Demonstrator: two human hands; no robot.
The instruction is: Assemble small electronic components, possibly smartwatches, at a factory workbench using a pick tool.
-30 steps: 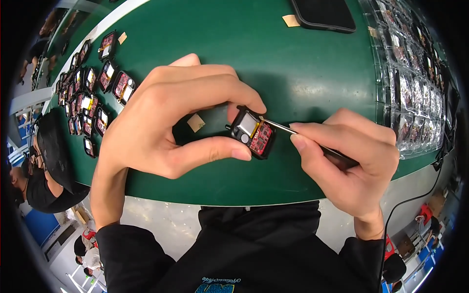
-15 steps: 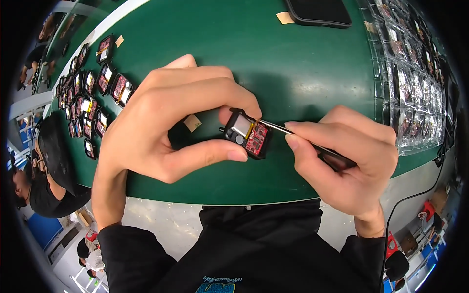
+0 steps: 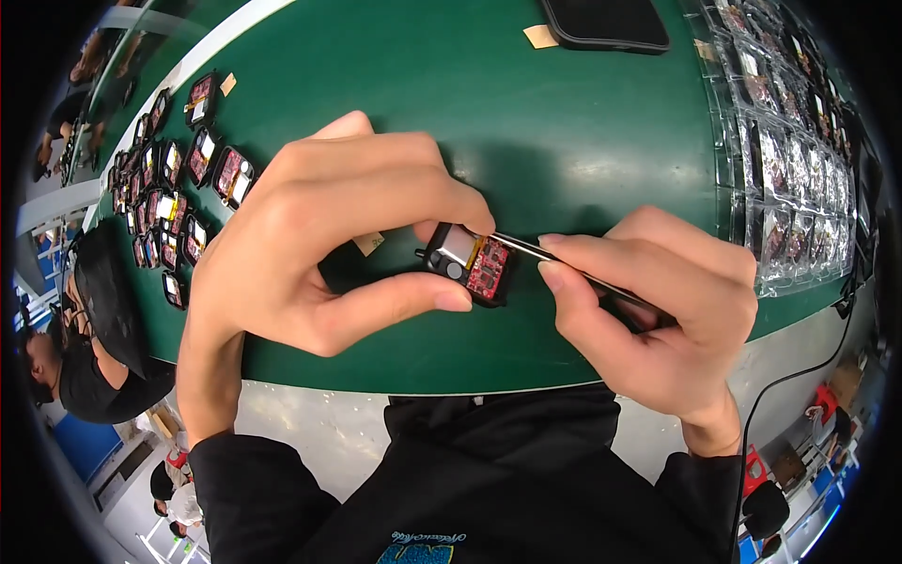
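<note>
Between the thumb and fingers of my left hand point(image 3: 319, 226) sits a small black device housing point(image 3: 469, 266). Its open face shows a red circuit board, a silvery battery-like block, a small round part and a yellow strip. My right hand point(image 3: 658, 305) is closed on slim metal tweezers point(image 3: 531, 246), held like a pen. Their tip reaches the housing's upper edge, close to my left index fingertip. Whether the tip grips anything is too small to tell.
Many similar open housings point(image 3: 174, 207) lie grouped on the green table point(image 3: 564, 122) at the left. Clear plastic trays point(image 3: 789, 179) filled with parts stand at the right. A black phone-like slab point(image 3: 606, 23) lies at the far side by a tan paper piece point(image 3: 540, 37). A cable point(image 3: 752, 404) hangs at right.
Both hands, with the housing and the tweezers, have shifted slightly left. The housing is a little lower, and the tweezers' tip stays at its upper edge.
</note>
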